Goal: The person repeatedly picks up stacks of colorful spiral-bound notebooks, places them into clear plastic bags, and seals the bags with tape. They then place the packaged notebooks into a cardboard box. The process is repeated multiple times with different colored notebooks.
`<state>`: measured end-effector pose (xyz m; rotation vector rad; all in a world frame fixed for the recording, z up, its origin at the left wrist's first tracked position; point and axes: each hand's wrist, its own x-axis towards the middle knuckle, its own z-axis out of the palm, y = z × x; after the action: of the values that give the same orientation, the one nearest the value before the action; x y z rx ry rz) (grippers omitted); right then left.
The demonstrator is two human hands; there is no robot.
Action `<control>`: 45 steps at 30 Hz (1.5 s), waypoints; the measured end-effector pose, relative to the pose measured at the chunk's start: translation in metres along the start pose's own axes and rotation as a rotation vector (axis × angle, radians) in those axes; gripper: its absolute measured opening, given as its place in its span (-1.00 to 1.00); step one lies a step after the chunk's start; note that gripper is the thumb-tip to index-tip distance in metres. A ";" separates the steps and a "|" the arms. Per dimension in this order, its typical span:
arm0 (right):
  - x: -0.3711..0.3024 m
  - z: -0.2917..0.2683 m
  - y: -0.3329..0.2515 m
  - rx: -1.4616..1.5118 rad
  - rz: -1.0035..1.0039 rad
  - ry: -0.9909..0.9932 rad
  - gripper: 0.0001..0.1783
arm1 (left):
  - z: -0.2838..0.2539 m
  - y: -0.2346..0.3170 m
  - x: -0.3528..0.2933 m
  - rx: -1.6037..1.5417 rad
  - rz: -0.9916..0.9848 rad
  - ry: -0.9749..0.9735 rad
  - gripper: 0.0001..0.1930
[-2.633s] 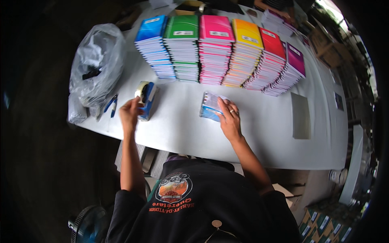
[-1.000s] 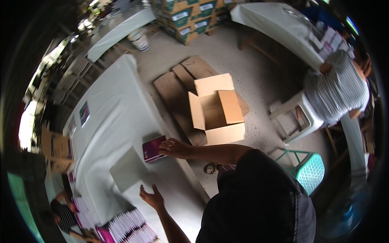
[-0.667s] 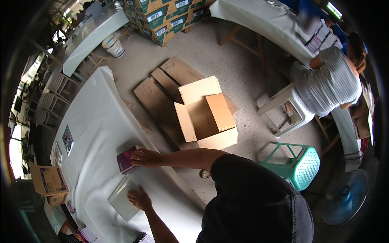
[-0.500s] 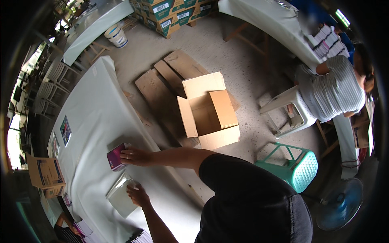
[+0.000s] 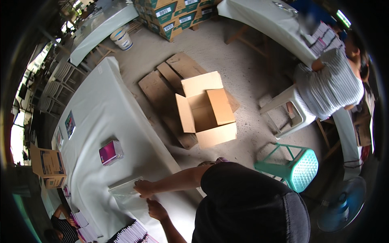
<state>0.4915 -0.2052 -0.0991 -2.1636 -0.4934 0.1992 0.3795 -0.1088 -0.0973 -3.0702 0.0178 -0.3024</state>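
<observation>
Clear plastic bags (image 5: 123,189) lie in a flat pile on the white-covered table. My right hand (image 5: 144,188) is closed on the edge of the plastic. Just below it, my left hand (image 5: 157,210) is closed with its fingertips at the same edge; the thin film between the two is hard to make out. Beyond my hands, a small stack of purple-covered booklets (image 5: 111,153) rests on the cloth, touched by neither hand. Close to my left forearm, at the lower edge, stands a row of more booklets (image 5: 131,232) with their page edges up.
An open cardboard box (image 5: 206,113) sits on wooden boards on the floor. A green stool (image 5: 302,168), a fan (image 5: 342,206) and a person in stripes (image 5: 332,87) on a white stool are at the right. Another person (image 5: 65,227) handles booklets at lower left.
My right hand has let go of the purple booklet stack and come back to the plastic bags. My left hand has shifted down and right, off the middle of the pile to its edge.
</observation>
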 end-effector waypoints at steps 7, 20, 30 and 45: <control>-0.155 0.023 -0.014 -0.290 -0.132 -0.033 -0.81 | -0.049 0.040 -0.162 -0.209 -0.159 -0.146 -0.72; -0.240 0.089 -0.094 0.442 -0.200 -0.492 -0.70 | -0.062 -0.025 -0.327 -0.699 -0.495 0.203 -0.78; -0.227 0.060 -0.119 0.214 -0.796 -0.644 0.33 | -0.227 -0.071 -0.386 -1.629 -1.087 0.949 -0.77; -0.240 0.058 -0.160 0.900 -0.289 -1.058 -0.72 | -0.195 -0.076 -0.387 -2.031 -1.369 0.844 -0.76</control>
<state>0.2110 -0.1774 -0.0139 -0.9560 -1.0337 1.1730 -0.0379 -0.0368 0.0223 0.5683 0.9060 0.7491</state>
